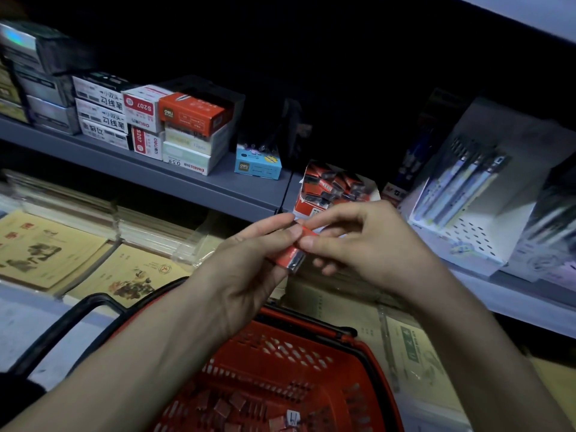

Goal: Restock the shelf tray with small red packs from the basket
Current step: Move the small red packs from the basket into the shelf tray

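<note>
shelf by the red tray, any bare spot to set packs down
Bare grey shelf lies in front of the blue box, left of the red tray. Right of the tray is crowded up to the white pen display; the tray is heaped.

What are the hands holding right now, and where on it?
A small red pack. The left hand grips its lower part; the right hand pinches its upper end between thumb and forefinger.

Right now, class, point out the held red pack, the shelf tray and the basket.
red pack [290, 257]: head view, on its exposed red face.
shelf tray [307, 207]: head view, on its front wall.
basket [268, 347]: head view, on its perforated wall.
</note>
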A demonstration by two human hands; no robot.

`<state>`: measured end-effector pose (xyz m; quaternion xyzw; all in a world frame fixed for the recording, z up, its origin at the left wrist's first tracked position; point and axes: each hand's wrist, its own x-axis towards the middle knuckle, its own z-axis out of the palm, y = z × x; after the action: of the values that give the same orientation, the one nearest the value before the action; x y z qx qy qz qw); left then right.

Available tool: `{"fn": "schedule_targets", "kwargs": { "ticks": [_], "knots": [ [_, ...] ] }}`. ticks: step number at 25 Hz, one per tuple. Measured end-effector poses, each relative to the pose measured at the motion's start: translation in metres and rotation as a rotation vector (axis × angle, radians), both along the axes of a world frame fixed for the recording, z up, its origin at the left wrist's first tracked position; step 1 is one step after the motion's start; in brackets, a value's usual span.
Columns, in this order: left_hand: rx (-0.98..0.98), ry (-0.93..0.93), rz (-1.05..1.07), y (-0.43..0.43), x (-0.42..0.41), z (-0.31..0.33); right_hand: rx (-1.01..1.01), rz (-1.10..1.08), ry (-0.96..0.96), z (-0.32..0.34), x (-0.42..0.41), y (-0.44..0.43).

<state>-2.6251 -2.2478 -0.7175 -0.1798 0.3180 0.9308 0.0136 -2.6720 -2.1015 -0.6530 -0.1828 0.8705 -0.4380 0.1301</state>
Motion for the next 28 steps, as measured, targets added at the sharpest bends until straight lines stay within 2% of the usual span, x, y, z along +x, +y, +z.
{"fn": "schedule_targets", "kwargs": {
  "ticks": [4, 6, 9, 12, 14, 17, 22, 24, 26, 28],
  "knots": [
    [0.145, -0.081, -0.07, 0.0, -0.002, 0.001, -0.066, -0.17, 0.153, -0.009, -0.007, 0.015],
    [0.176, -0.093, -0.129, -0.002, 0.001, 0.001, -0.067, -0.304, 0.315, -0.002, -0.023, 0.026],
    [0.112, -0.084, -0.126, -0.002, 0.002, 0.0, 0.147, -0.427, 0.667, 0.005, -0.052, 0.031],
    [0.111, -0.046, -0.063, -0.002, -0.003, 0.002, 0.392, -0.355, 0.812, -0.005, -0.078, 0.024],
    [0.104, -0.018, -0.002, -0.003, -0.003, 0.001, 0.537, -0.264, 0.77, -0.01, -0.086, 0.023],
    [0.003, 0.036, 0.019, -0.005, 0.002, 0.004, 0.6, -0.225, 0.737, -0.008, -0.089, 0.032],
    [-0.036, 0.053, 0.029, -0.003, 0.004, 0.004, 0.555, -0.182, 0.822, -0.011, -0.077, 0.035],
    [-0.134, 0.064, 0.02, -0.002, 0.005, 0.002, 0.388, -0.212, 0.786, -0.002, -0.061, 0.033],
    [-0.194, 0.09, 0.024, 0.0, 0.005, 0.0, 0.084, -0.138, 0.515, 0.006, -0.035, 0.026],
    [-0.244, 0.121, 0.023, 0.003, 0.005, -0.001, -0.081, 0.022, 0.232, 0.004, -0.011, 0.015]
  ]
}}
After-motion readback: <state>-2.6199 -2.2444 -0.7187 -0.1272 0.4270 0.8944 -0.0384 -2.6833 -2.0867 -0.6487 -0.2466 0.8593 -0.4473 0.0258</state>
